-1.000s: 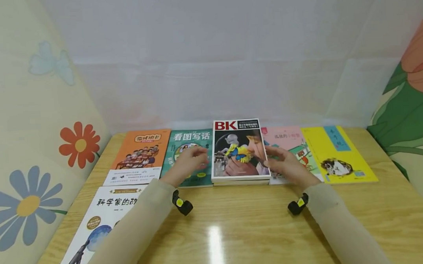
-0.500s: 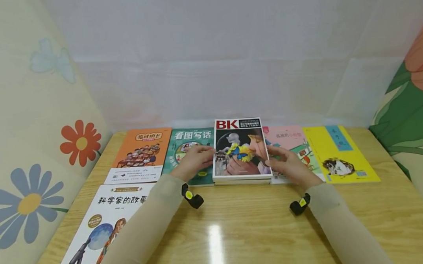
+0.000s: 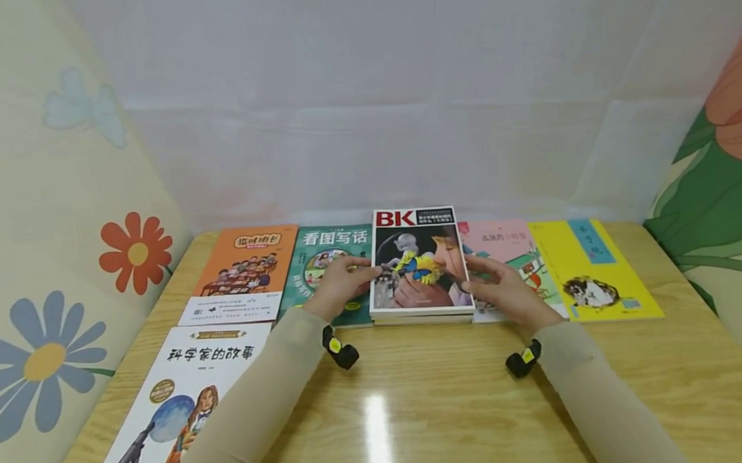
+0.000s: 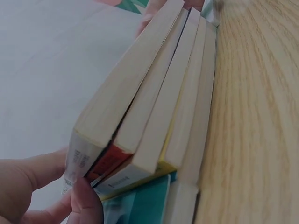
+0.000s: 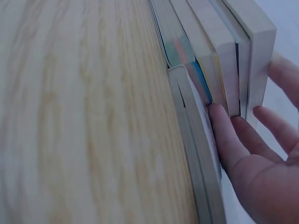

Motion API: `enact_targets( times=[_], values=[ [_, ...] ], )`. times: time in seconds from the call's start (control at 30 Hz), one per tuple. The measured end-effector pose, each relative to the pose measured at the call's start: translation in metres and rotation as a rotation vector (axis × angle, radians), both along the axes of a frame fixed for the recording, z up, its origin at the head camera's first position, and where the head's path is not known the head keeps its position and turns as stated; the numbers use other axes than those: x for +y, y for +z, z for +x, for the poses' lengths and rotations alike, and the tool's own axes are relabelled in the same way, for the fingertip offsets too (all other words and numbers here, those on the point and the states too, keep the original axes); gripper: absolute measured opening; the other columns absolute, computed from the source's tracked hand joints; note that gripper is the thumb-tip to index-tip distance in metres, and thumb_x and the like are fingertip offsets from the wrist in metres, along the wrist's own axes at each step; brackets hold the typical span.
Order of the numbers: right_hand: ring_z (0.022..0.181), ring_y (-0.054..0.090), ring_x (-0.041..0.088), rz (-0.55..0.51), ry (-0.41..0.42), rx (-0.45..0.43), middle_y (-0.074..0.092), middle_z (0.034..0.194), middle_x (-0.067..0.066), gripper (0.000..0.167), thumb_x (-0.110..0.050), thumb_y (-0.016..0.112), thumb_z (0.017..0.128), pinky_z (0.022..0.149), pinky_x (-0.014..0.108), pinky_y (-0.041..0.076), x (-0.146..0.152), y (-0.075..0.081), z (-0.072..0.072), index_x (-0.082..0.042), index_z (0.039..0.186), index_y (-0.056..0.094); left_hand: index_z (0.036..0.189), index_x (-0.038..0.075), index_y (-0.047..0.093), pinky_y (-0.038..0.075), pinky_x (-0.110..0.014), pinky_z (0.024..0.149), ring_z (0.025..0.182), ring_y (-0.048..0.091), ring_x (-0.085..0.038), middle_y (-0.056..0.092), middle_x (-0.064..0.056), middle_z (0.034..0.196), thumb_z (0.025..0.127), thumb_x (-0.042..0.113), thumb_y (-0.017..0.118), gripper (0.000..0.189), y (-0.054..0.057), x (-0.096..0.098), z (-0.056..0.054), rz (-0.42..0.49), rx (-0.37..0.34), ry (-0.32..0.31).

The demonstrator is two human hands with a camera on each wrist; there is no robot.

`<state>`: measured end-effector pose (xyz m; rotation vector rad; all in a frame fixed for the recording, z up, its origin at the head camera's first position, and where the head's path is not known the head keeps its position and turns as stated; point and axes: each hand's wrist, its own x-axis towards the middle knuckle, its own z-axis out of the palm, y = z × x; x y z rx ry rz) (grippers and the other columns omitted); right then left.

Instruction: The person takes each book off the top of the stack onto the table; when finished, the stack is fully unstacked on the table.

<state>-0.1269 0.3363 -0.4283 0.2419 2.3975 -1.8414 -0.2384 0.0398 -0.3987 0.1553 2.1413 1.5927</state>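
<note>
A stack of several paperback books stands mid-table, topped by a book marked "BK" (image 3: 411,302) with a dark photo cover. My left hand (image 3: 342,284) touches the stack's left side; in the left wrist view its thumb (image 4: 87,200) and fingers lie against the spines of the upper books. Opposite it, my right hand (image 3: 504,291) touches the right side. The right wrist view shows its fingertips (image 5: 261,113) spread along the page edges of the upper books. Under the left hand lies a green book (image 3: 296,300), and under the right a pink book (image 3: 495,229).
An orange book (image 3: 248,257) lies at the back left and a yellow book (image 3: 622,276) at the back right. A white book (image 3: 159,372) is at the front left, partly behind the left sleeve. A white cloth wall (image 3: 403,119) rises behind the wooden table (image 3: 427,388).
My left hand has moved right, from over the green book to the stack's left edge. The right hand stays at the right edge, and the stack has not visibly shifted.
</note>
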Motion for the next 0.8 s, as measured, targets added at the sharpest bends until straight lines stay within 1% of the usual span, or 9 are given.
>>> enact_targets(
  times=[0.1, 0.23, 0.3, 0.37, 0.47, 0.6, 0.7, 0.77, 0.8],
  values=[
    [0.141, 0.045, 0.033, -0.001, 0.004, 0.010, 0.040, 0.159, 0.006, 0.074, -0.034, 0.077, 0.092, 0.108, 0.048, 0.047, 0.000, 0.000, 0.001, -0.023, 0.157, 0.041, 0.141, -0.003, 0.053, 0.052, -0.038, 0.102, 0.126, 0.059, -0.029, 0.054, -0.018, 0.138, 0.099, 0.020, 0.069, 0.050, 0.000, 0.000, -0.001, 0.011, -0.011, -0.005],
    [0.141, 0.044, 0.033, -0.018, 0.008, 0.026, 0.041, 0.159, 0.006, 0.075, -0.037, 0.077, 0.091, 0.109, 0.049, 0.046, 0.001, -0.002, 0.002, -0.024, 0.156, 0.042, 0.143, -0.005, 0.050, 0.053, -0.039, 0.102, 0.124, 0.060, -0.028, 0.055, -0.020, 0.138, 0.101, 0.017, 0.065, 0.050, 0.000, -0.002, -0.004, 0.032, -0.028, -0.044],
    [0.141, 0.045, 0.032, -0.036, 0.005, 0.023, 0.041, 0.158, 0.005, 0.076, -0.039, 0.078, 0.091, 0.108, 0.048, 0.046, 0.001, -0.003, 0.002, -0.025, 0.156, 0.042, 0.144, -0.005, 0.049, 0.054, -0.036, 0.099, 0.117, 0.062, -0.025, 0.057, -0.020, 0.136, 0.102, 0.015, 0.063, 0.049, -0.001, -0.004, -0.006, 0.051, -0.053, -0.057],
    [0.140, 0.046, 0.032, -0.046, 0.002, 0.022, 0.043, 0.157, 0.005, 0.076, -0.040, 0.078, 0.090, 0.107, 0.047, 0.047, 0.001, -0.004, 0.003, -0.025, 0.156, 0.043, 0.145, -0.005, 0.047, 0.057, -0.032, 0.092, 0.106, 0.063, -0.020, 0.058, -0.018, 0.130, 0.102, 0.012, 0.061, 0.048, -0.001, -0.006, -0.007, 0.074, -0.086, -0.065],
    [0.138, 0.047, 0.032, -0.045, 0.000, 0.030, 0.044, 0.156, 0.007, 0.076, -0.039, 0.077, 0.091, 0.107, 0.046, 0.046, 0.001, -0.005, 0.004, -0.024, 0.156, 0.042, 0.145, -0.006, 0.045, 0.056, -0.025, 0.080, 0.088, 0.059, -0.012, 0.059, -0.012, 0.118, 0.102, 0.008, 0.060, 0.048, -0.001, -0.008, -0.009, 0.128, -0.150, -0.062],
    [0.139, 0.045, 0.031, -0.042, -0.009, 0.038, 0.045, 0.156, 0.008, 0.073, -0.040, 0.075, 0.093, 0.110, 0.046, 0.043, 0.001, -0.005, 0.003, -0.023, 0.156, 0.043, 0.147, -0.007, 0.042, 0.053, -0.021, 0.070, 0.078, 0.053, -0.010, 0.055, -0.008, 0.109, 0.102, 0.007, 0.059, 0.049, 0.000, -0.010, -0.012, 0.211, -0.224, -0.054],
    [0.141, 0.043, 0.029, -0.088, -0.015, 0.036, 0.044, 0.157, 0.008, 0.069, -0.038, 0.072, 0.095, 0.110, 0.042, 0.044, 0.001, -0.005, 0.001, -0.021, 0.155, 0.044, 0.148, -0.006, 0.042, 0.050, -0.021, 0.066, 0.077, 0.050, -0.011, 0.052, -0.008, 0.108, 0.103, 0.009, 0.058, 0.050, 0.001, -0.012, -0.014, 0.231, -0.239, -0.049],
    [0.142, 0.043, 0.030, -0.130, -0.016, 0.038, 0.042, 0.157, 0.011, 0.066, -0.033, 0.070, 0.098, 0.108, 0.037, 0.047, 0.002, -0.005, 0.001, -0.017, 0.156, 0.043, 0.150, -0.006, 0.040, 0.050, -0.022, 0.069, 0.081, 0.050, -0.012, 0.051, -0.010, 0.113, 0.103, 0.010, 0.057, 0.052, 0.001, -0.014, -0.014, 0.220, -0.222, -0.070],
    [0.142, 0.043, 0.031, -0.150, -0.017, 0.042, 0.041, 0.158, 0.013, 0.064, -0.030, 0.068, 0.099, 0.106, 0.035, 0.049, 0.002, -0.005, 0.001, -0.015, 0.156, 0.042, 0.151, -0.006, 0.039, 0.052, -0.023, 0.074, 0.087, 0.053, -0.013, 0.052, -0.012, 0.118, 0.104, 0.011, 0.057, 0.053, 0.002, -0.015, -0.015, 0.208, -0.205, -0.083]
  ],
)
